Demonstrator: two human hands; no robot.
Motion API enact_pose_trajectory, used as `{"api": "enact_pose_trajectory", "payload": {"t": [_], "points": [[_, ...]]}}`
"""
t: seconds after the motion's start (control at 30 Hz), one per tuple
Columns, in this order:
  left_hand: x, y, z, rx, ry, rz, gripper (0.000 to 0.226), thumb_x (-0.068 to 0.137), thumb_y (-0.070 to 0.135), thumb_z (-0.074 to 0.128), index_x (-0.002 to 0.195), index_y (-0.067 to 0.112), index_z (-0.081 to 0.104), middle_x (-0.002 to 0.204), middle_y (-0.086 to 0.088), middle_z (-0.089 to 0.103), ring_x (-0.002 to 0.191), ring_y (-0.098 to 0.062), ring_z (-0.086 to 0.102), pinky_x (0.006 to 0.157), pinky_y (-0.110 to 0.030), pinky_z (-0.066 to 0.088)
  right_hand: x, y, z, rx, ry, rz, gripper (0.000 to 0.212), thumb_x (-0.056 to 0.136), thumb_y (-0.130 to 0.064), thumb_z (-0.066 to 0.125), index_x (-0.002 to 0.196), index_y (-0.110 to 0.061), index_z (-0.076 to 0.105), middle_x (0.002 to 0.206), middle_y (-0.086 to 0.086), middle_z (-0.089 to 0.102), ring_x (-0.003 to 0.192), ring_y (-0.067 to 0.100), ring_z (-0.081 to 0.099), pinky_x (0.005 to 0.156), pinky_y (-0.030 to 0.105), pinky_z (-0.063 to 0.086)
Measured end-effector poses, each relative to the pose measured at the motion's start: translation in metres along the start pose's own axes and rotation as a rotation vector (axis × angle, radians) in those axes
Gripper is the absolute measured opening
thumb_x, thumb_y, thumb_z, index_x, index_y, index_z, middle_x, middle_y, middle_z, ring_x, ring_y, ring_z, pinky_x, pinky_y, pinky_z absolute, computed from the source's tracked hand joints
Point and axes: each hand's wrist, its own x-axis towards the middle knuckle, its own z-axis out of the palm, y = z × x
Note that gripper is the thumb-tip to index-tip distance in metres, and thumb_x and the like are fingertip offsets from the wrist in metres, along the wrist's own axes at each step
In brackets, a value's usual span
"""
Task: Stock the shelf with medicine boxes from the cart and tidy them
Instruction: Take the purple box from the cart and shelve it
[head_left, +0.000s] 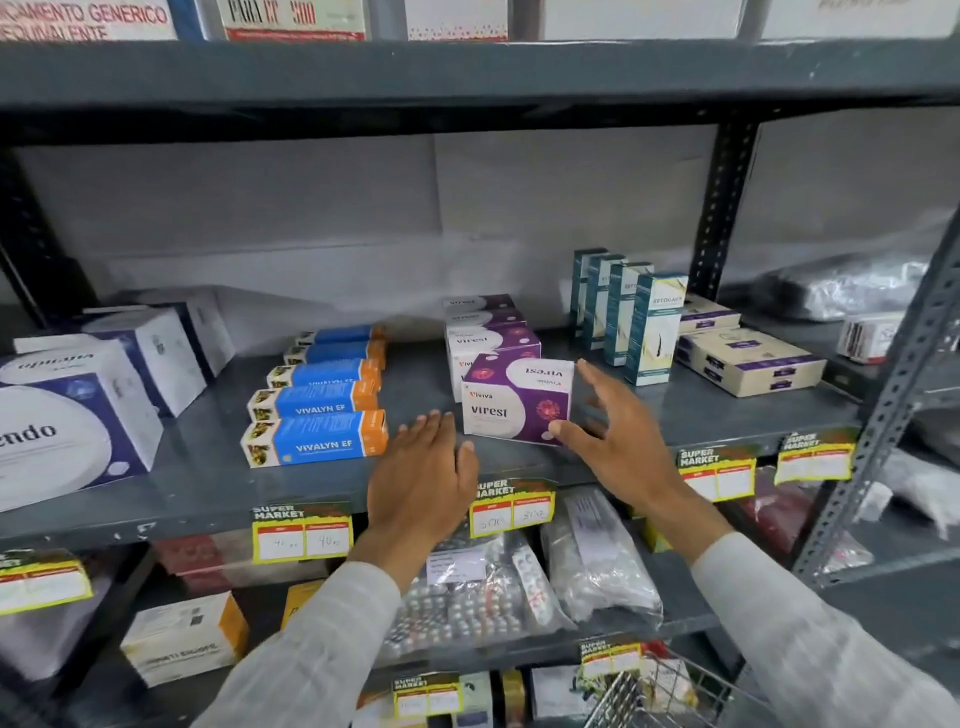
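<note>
A purple and white Virest box (514, 402) stands at the front of a row of like boxes (491, 332) on the grey metal shelf (218, 483). My right hand (618, 436) is open on the box's right side, thumb tip touching its lower right corner, fingers spread. My left hand (423, 478) lies flat and open just left of the box, near the shelf's front edge, holding nothing. The wire cart (670, 691) shows at the bottom right.
Blue and orange Vivalyn EF boxes (317, 400) lie in a row to the left, large white and blue boxes (78, 410) farther left. Tall teal boxes (639, 322) and flat cream boxes (748, 358) sit to the right. Yellow price tags (511, 506) hang on the shelf edge. Blister packs in bags (478, 597) fill the shelf below.
</note>
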Motion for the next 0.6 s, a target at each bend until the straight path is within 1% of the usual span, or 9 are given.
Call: {"api": "enact_pose_trajectory", "payload": {"t": [0.1,0.17,0.23,0.27,0.37,0.47,0.5,0.53,0.6], "points": [[-0.013,0.005,-0.001,-0.238,0.258,0.032,0.048,0.105,0.026,0.043,0.147,0.006,0.054,0.147,-0.016,0.061,0.138,-0.029,0.056,0.117,-0.038,0.039,-0.036,0.010,-0.009,0.010,0.165,-0.120,0.061,0.093,-0.028,0.076,0.149,-0.029,0.050,0.140,-0.012,0.053,0.129,0.000,0.055,0.101,0.016,0.051],[-0.027,0.012,0.006,-0.373,0.455,0.079,0.045,0.100,0.015,0.051,0.143,0.003,0.058,0.146,-0.012,0.060,0.141,-0.023,0.052,0.120,-0.032,0.038,-0.063,0.019,-0.017,-0.080,0.288,-0.247,0.046,0.094,-0.019,0.073,0.138,-0.020,0.061,0.128,-0.011,0.059,0.122,-0.004,0.058,0.097,0.011,0.050],[-0.046,0.022,0.023,-0.428,0.520,0.165,0.046,0.097,0.010,0.054,0.142,0.003,0.058,0.149,-0.005,0.053,0.148,-0.014,0.042,0.124,-0.026,0.031,-0.092,0.035,-0.025,-0.150,0.350,-0.306,0.035,0.093,-0.015,0.070,0.128,-0.013,0.067,0.117,-0.012,0.062,0.114,-0.007,0.058,0.094,0.007,0.046],[-0.058,0.028,0.034,-0.448,0.514,0.208,0.046,0.096,0.008,0.055,0.142,0.003,0.059,0.150,-0.005,0.053,0.150,-0.014,0.041,0.125,-0.030,0.030,-0.105,0.043,-0.026,-0.154,0.355,-0.292,0.032,0.093,-0.014,0.070,0.124,-0.012,0.069,0.114,-0.012,0.063,0.111,-0.005,0.060,0.093,0.009,0.046],[-0.097,0.058,0.080,-0.499,0.393,0.317,0.050,0.091,0.006,0.059,0.141,0.010,0.060,0.150,-0.005,0.057,0.149,-0.020,0.044,0.125,-0.047,0.031,-0.150,0.084,-0.033,-0.188,0.310,-0.185,0.027,0.091,-0.011,0.071,0.118,-0.010,0.072,0.109,-0.007,0.068,0.105,0.001,0.064,0.091,0.013,0.047],[-0.146,0.093,0.134,-0.493,0.201,0.418,0.056,0.088,0.004,0.061,0.143,0.012,0.058,0.156,-0.005,0.052,0.151,-0.027,0.042,0.125,-0.053,0.029,-0.201,0.136,-0.036,-0.253,0.230,-0.043,0.023,0.096,-0.018,0.063,0.114,-0.010,0.074,0.102,0.003,0.072,0.093,0.003,0.063,0.087,0.011,0.047],[-0.163,0.103,0.151,-0.489,0.125,0.435,0.057,0.088,0.004,0.063,0.144,0.012,0.057,0.158,-0.004,0.050,0.151,-0.028,0.042,0.125,-0.053,0.029,-0.219,0.155,-0.038,-0.255,0.196,0.032,0.026,0.095,-0.022,0.060,0.114,-0.011,0.074,0.101,0.005,0.073,0.091,0.007,0.065,0.085,0.015,0.051],[-0.179,0.112,0.168,-0.493,0.043,0.435,0.057,0.088,0.004,0.064,0.144,0.010,0.058,0.158,-0.005,0.051,0.151,-0.027,0.043,0.124,-0.052,0.031,-0.237,0.174,-0.039,-0.257,0.167,0.120,0.027,0.095,-0.024,0.060,0.114,-0.012,0.074,0.100,0.008,0.074,0.089,0.014,0.070,0.082,0.025,0.057],[-0.208,0.126,0.201,-0.490,-0.130,0.425,0.054,0.086,0.005,0.070,0.140,0.008,0.063,0.152,-0.008,0.058,0.145,-0.027,0.051,0.121,-0.048,0.037,-0.275,0.218,-0.040,-0.267,0.121,0.340,0.022,0.093,-0.019,0.067,0.113,-0.014,0.074,0.102,0.007,0.075,0.087,0.025,0.074,0.075,0.040,0.062]]}}
